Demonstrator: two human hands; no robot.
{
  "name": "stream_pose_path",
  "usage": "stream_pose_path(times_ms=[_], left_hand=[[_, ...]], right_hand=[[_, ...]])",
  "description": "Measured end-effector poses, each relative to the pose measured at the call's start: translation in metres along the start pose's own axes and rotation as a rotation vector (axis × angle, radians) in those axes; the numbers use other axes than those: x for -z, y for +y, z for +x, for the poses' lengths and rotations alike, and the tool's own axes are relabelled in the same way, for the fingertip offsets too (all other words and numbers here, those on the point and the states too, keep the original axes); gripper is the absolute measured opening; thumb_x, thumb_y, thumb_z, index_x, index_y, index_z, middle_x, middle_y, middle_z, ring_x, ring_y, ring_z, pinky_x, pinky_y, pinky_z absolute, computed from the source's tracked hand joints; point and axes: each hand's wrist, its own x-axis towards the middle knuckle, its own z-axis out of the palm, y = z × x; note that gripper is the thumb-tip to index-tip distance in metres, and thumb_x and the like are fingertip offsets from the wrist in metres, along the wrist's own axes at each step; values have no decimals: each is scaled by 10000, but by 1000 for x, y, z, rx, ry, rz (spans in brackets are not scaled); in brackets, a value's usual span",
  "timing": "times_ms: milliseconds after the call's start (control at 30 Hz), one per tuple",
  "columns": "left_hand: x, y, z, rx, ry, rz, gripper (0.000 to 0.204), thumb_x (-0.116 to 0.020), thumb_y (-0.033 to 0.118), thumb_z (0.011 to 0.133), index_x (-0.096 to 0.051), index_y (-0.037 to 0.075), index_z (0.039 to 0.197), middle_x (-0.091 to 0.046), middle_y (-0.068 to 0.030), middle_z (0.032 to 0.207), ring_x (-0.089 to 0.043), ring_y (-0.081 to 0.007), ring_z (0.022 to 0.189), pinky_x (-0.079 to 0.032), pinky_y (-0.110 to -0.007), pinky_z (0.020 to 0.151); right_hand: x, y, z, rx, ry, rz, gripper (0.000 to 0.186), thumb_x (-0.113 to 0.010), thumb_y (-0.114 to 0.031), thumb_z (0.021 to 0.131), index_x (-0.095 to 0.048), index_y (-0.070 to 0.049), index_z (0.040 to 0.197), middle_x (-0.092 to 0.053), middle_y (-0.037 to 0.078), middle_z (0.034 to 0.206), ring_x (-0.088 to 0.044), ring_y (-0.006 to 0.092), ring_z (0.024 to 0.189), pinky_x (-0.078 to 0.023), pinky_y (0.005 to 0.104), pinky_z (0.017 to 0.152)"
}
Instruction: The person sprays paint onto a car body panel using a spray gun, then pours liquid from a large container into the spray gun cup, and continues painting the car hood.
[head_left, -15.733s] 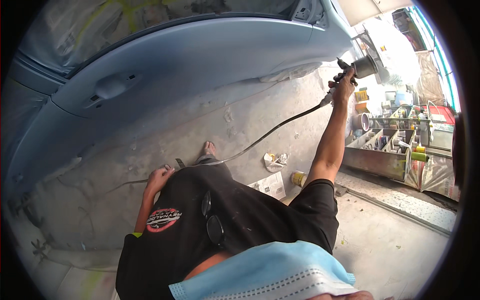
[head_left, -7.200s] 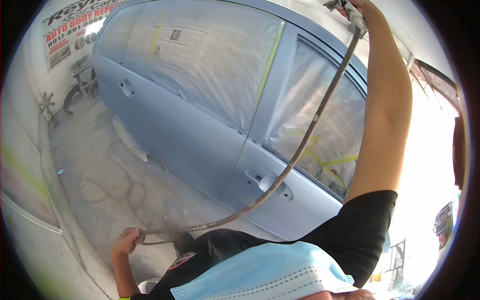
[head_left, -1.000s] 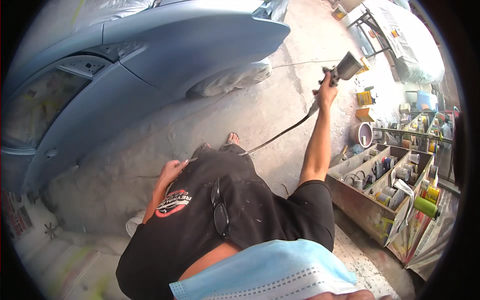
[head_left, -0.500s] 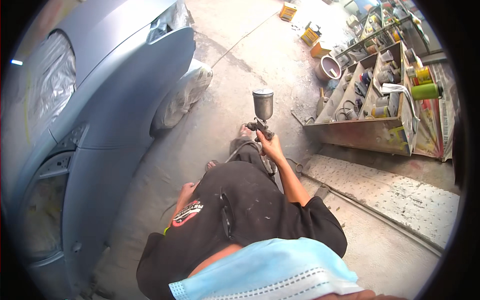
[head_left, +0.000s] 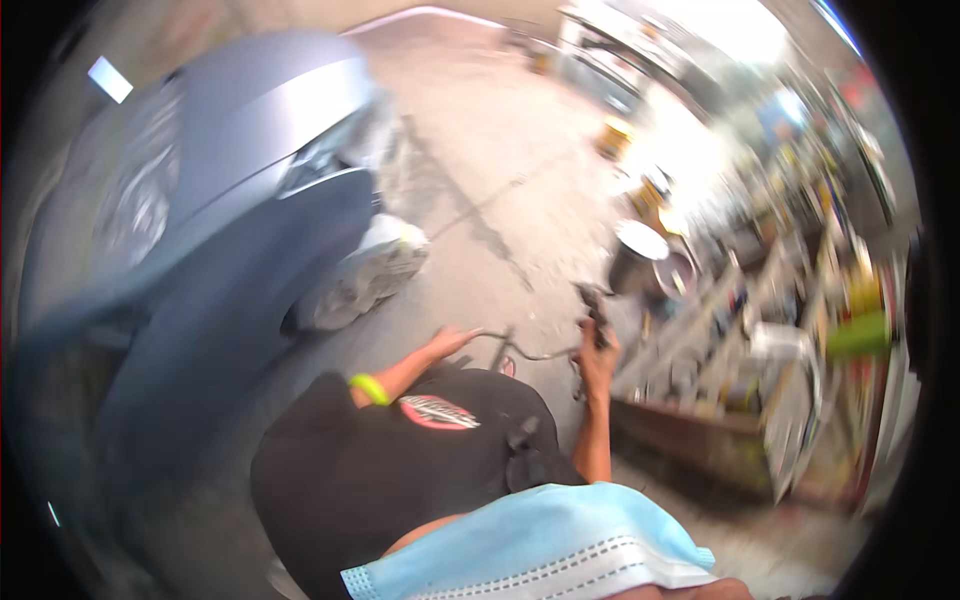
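Note:
My right hand (head_left: 598, 352) grips the handle of a spray gun (head_left: 594, 308), held out in front of me on the right. The gun's metal cup (head_left: 632, 268) with a pale lid stands above it, blurred by motion. A thin air hose (head_left: 530, 355) runs from below the gun across to my left hand (head_left: 455, 342). The fingers of my left hand are closed around that hose, in front of my body. To the left stands a grey-blue car body (head_left: 270, 130), with a loose-looking dark panel (head_left: 240, 260) nearer to me.
Plastic sheeting (head_left: 365, 285) wraps the wheel beside the panel. On the right, a wooden rack (head_left: 690, 425) holds several cans and tools, including a green can (head_left: 858, 336). A bucket (head_left: 678, 275) and a yellow box (head_left: 614, 137) stand on the concrete floor (head_left: 470, 150).
The view has swung up and blurred. My right hand has brought the spray gun to the right, toward the rack. My left hand has come up from my side into view with the hose.

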Motion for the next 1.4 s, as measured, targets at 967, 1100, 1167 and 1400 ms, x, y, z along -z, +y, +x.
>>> stream_pose_path(times_ms=[967, 1100, 1167, 1400], left_hand=[[-30, 452, 336, -162, -614, -270, 646, -579, 521, 921, -493, 37, 1340, -585, -98, 1224, -540, -189, 1135, -415, -367, 966], [-65, 462, 403, 34, -463, -587, 417, -679, 401, 893, -631, 37, 1091, -638, -30, 996, -580, -117, 930, -463, -286, 815], [-72, 478, 436, 73, -423, -693, 340, -657, 384, 910, -656, 63, 1025, -639, -15, 915, -605, -110, 807, -490, -286, 712], [-67, 552, 567, -42, -36, -190, 457, -635, 401, 874, -598, -30, 1019, -609, -69, 828, -628, -153, 648, -476, -305, 566]], right_hand=[[-42, 24, 423, 357, -149, -176, 435, -629, -150, 896, -434, 5, 1253, -474, 214, 1158, -541, 357, 1065, -464, 467, 854], [-39, 35, 486, 279, -243, -283, 557, -637, -193, 884, -376, -36, 1350, -380, 268, 1315, -509, 451, 1125, -465, 494, 906], [-33, 31, 522, 324, -240, -325, 581, -650, -211, 876, -374, -18, 1349, -380, 267, 1320, -503, 451, 1136, -459, 484, 926], [33, 47, 657, 276, -301, -223, 733, -760, -307, 806, -412, 36, 1353, -501, 246, 1203, -549, 394, 1092, -468, 429, 908]])
